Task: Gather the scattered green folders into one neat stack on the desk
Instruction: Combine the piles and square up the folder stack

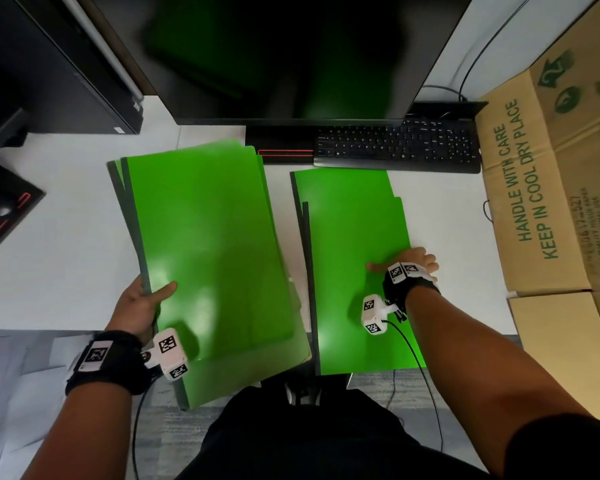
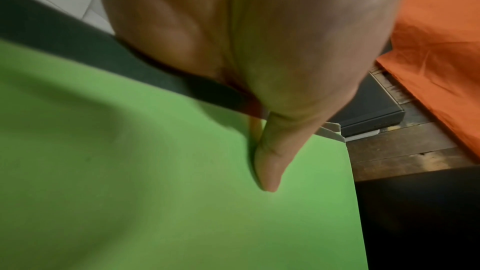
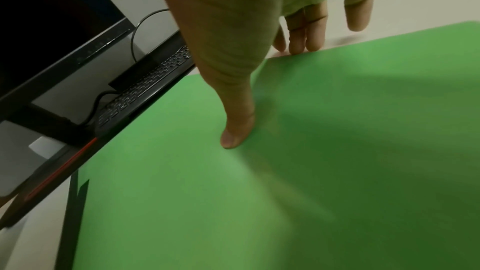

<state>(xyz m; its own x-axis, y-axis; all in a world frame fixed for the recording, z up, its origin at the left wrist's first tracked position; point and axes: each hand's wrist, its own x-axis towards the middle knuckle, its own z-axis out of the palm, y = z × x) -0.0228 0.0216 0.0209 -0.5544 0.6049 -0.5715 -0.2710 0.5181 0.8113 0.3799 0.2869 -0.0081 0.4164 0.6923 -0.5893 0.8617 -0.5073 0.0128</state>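
Two piles of green folders lie on the white desk (image 1: 66, 237). The left pile (image 1: 205, 237) is fanned and tilted, and its near end hangs over the desk's front edge. My left hand (image 1: 153, 296) grips its left edge, thumb (image 2: 267, 167) on the top folder (image 2: 155, 192) and fingers hidden beneath. The right pile (image 1: 354, 244) lies flat, two folders offset. My right hand (image 1: 406, 263) is at its right edge. There the thumb lies on the top folder (image 3: 259, 192) and the straight fingertips (image 3: 303, 44) touch the edge at the desk.
A dark monitor (image 1: 291, 53) and a black keyboard (image 1: 395, 147) stand just behind the piles. A large cardboard box (image 1: 541, 188) blocks the right side. A mouse on a black pad (image 1: 0, 209) sits at the far left. White desk shows between the left pile and the pad.
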